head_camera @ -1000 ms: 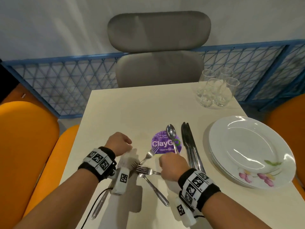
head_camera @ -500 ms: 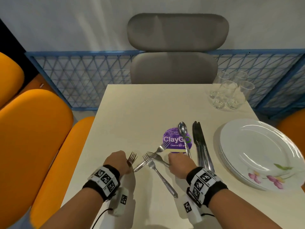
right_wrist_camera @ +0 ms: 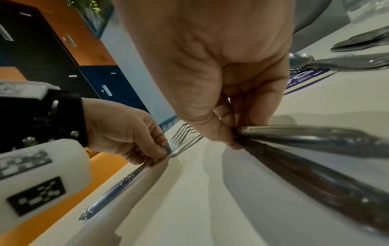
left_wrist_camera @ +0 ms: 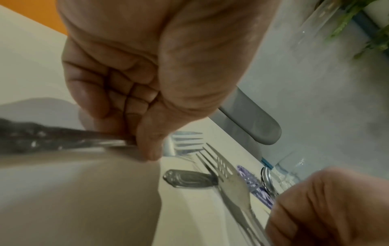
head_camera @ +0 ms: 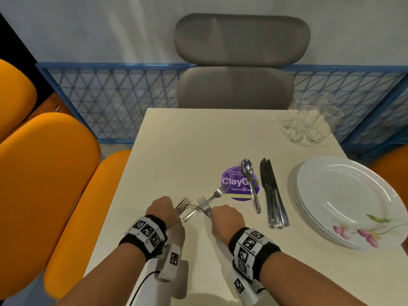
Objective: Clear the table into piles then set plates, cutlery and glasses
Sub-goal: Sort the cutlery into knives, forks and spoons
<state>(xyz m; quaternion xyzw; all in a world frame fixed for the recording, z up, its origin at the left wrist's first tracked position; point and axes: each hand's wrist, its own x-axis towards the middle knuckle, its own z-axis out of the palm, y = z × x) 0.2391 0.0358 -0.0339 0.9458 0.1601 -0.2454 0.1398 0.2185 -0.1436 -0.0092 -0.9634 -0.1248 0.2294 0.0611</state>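
My left hand pinches one fork by its neck, tines pointing away; its handle runs back under the wrist. My right hand pinches what looks like two forks together, their handles trailing beneath it. Between the hands a loose fork lies slanted on the cream table, tines on a purple sticker. A spoon, knives, stacked white plates and several glasses are to the right.
A grey chair stands at the table's far end. Orange seats run along the left side. A blue mesh fence is behind the table. The plates sit near the right edge.
My right hand has slid left toward my left hand. The fork that lay diagonally in front of it is now in its grip. The left fork's tines now show beside the left hand.
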